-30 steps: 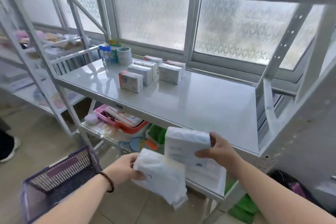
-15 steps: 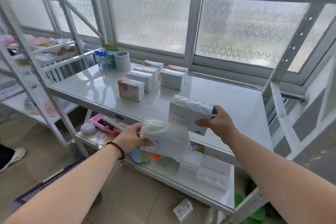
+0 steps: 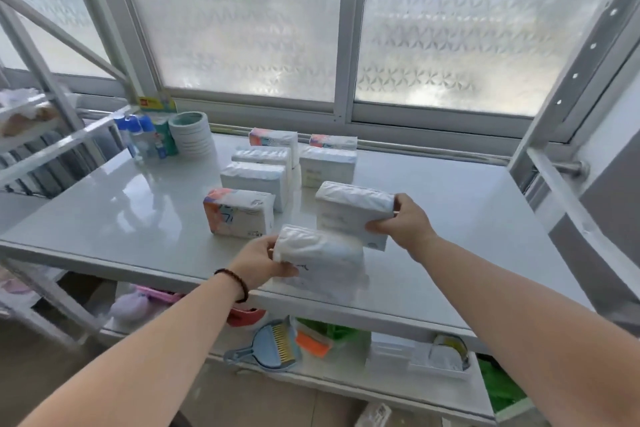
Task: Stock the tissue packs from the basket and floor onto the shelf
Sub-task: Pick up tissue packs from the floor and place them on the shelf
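Tissue packs, one in each hand, held over the front of the white shelf [image 3: 121, 218].

The left hand [image 3: 258, 262] grips a white pack [image 3: 320, 258] by its left end, low at the shelf's front edge; the right hand [image 3: 401, 222] clasps a second white pack [image 3: 353, 213] by its right end, just behind and above the first. Further back on the shelf stand six more packs [image 3: 258, 180] in two rows, the nearest with an orange-and-blue end. At the shelf's back left corner sit small bottles [image 3: 140, 135] and a stack of tape rolls [image 3: 192, 133].
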